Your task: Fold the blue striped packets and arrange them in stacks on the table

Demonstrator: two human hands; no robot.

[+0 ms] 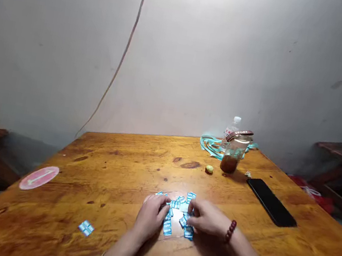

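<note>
Several small blue-and-white printed pieces point(175, 204) lie in a loose ring on the wooden table in front of me. They look like flat cards or tiles; their exact kind is too small to tell. My left hand point(151, 216) rests at the ring's left side, fingers bent and thumb apart from the index finger, partly covering some pieces. On the opposite side, my right hand point(208, 218) reaches in with curled fingers, its thumb and index finger apart and touching or hovering over pieces there. No lifted piece shows in either hand.
A separate blue-and-white piece point(86, 228) lies to the left. A black phone point(271, 202) is at right. Behind stand a jar with brown contents point(230, 163) and a clear bottle point(236, 123), beside a turquoise strap point(209, 142), with a small yellowish object point(209, 169) nearer. A pink round sticker point(39, 177) marks the left edge.
</note>
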